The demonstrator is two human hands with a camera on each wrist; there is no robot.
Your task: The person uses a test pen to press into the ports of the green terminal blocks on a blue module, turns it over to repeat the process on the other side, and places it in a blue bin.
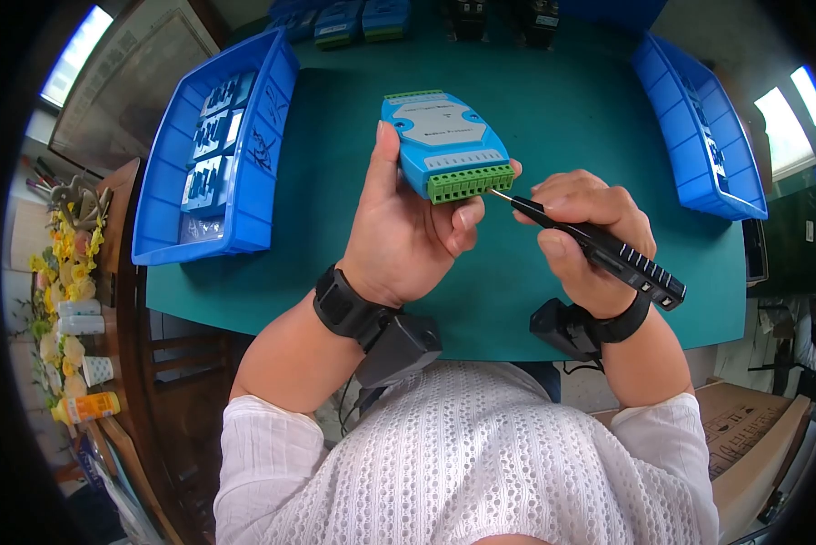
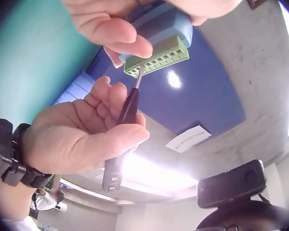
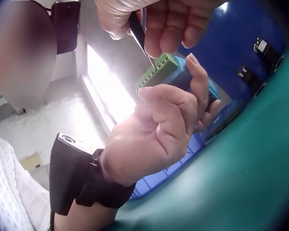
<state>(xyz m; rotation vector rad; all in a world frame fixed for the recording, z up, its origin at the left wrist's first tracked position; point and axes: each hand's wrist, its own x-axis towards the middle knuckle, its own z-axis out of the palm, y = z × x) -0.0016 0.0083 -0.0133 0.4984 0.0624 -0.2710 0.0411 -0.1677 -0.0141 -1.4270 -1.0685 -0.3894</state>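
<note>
My left hand grips a blue electronic module with a white label, held above the green table. A green terminal block runs along the module's near edge. My right hand holds a black screwdriver, and its metal tip touches the right end of the terminal block. In the left wrist view the screwdriver points up into the green terminal block. In the right wrist view the left hand wraps the module and the screwdriver comes down onto the terminal block.
A blue tray at the left holds several module parts. Another blue tray stands at the right. More blue modules line the table's far edge. A cardboard box sits low at the right, and flowers and bottles at the left.
</note>
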